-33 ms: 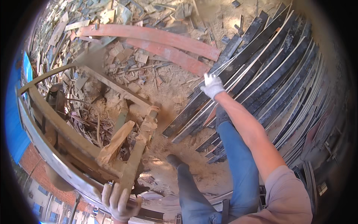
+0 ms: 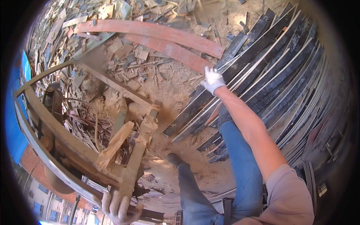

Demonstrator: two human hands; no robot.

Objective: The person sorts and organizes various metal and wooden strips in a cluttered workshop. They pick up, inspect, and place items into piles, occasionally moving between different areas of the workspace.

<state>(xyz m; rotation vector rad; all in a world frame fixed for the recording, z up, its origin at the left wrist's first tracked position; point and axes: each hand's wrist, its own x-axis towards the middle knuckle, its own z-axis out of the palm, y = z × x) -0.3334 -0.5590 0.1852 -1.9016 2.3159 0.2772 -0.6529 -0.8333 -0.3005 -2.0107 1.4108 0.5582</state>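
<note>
Dark boards (image 2: 281, 71) | right hand (image 2: 213, 80) near | red planks (image 2: 161, 32), wood scraps (image 2: 122, 50) beyond

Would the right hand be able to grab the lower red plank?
Probably yes: the right hand looks close to the near end of the lower red plank, with nothing seen standing in between.

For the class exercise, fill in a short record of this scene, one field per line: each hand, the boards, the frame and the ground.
Left hand: gloved, at the near end of the brown frame; exact grip unclear
Right hand: white-gloved, at the left edge of the dark boards; grip unclear
Board layout: long, roughly side by side, on the right
Reddish planks: two, lying beyond the frame
Ground: sandy, with scattered wood scraps
</note>
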